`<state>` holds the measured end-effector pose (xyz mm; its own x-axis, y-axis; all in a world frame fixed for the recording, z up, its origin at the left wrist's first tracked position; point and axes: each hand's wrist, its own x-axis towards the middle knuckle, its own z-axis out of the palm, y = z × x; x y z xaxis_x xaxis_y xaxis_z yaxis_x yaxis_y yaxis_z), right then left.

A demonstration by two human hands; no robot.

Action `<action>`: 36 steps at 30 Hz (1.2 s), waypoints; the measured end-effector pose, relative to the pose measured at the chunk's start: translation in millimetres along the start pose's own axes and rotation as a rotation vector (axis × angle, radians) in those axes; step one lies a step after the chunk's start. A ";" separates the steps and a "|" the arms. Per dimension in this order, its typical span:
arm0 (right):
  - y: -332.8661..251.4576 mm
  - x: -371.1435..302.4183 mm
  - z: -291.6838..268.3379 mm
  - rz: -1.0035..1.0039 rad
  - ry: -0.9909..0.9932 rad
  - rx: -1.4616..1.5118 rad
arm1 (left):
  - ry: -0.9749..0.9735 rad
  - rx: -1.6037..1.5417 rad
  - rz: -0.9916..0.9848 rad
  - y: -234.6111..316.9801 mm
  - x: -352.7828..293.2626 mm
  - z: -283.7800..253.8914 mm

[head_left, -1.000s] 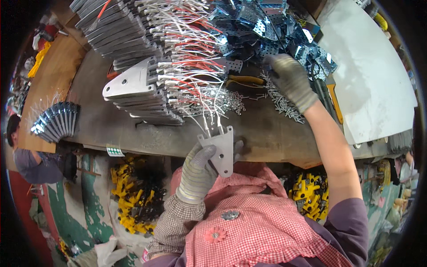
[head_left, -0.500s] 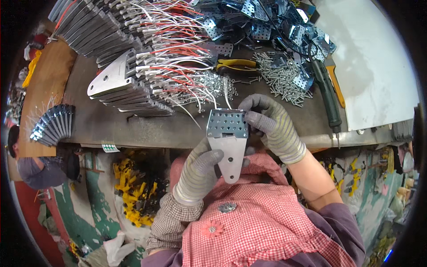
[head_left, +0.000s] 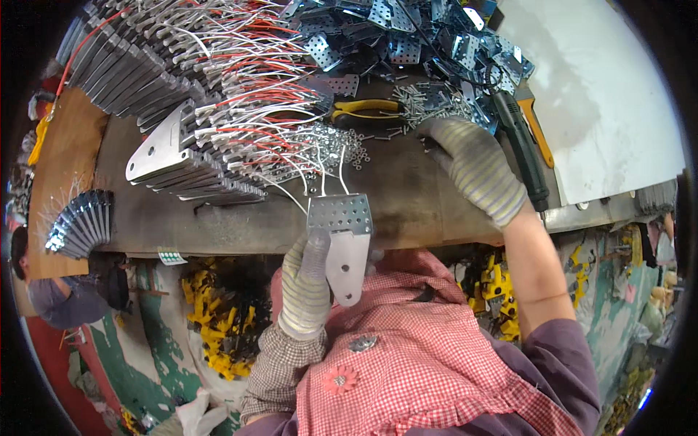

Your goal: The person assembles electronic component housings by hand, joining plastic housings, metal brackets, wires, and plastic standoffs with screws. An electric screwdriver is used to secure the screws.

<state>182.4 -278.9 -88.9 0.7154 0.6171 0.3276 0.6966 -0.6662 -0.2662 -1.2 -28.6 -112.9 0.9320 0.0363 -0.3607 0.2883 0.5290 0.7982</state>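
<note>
Pinching a metal plate (head_left: 347,263) just below the frame's centre
Left hand (head_left: 304,287) points upward, grip closed on the plate's left side; right hand (head_left: 476,168) bends palm-down beside screws (head_left: 427,103), upper right, its grip impossible to tell.

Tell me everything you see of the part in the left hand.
The part is a tapered, dull silver plate, metal by its look, with a shinier, bluish perforated cover across its wide end. Two dark holes show in the plate below. The rounded narrow end points toward the apron; white wires rise from the wide end. The left hand grips its left side, thumb in front.
</note>
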 end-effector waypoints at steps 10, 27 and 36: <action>-8.4 37.7 22.9 -0.096 -0.118 -0.070 | 0.032 -0.114 0.040 -8.7 8.4 -8.5; -85.0 0.6 4.6 0.457 -0.263 1.384 | 0.101 -0.079 0.053 -4.1 3.2 -3.1; -91.1 -2.3 10.4 0.408 -0.248 1.223 | 0.200 0.043 0.288 -15.4 2.0 2.9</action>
<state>117.9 -215.3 -74.8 0.7845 0.6101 -0.1108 -0.0664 -0.0950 -0.9933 -3.2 -39.1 -124.6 0.9160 0.3464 -0.2021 0.0330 0.4371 0.8988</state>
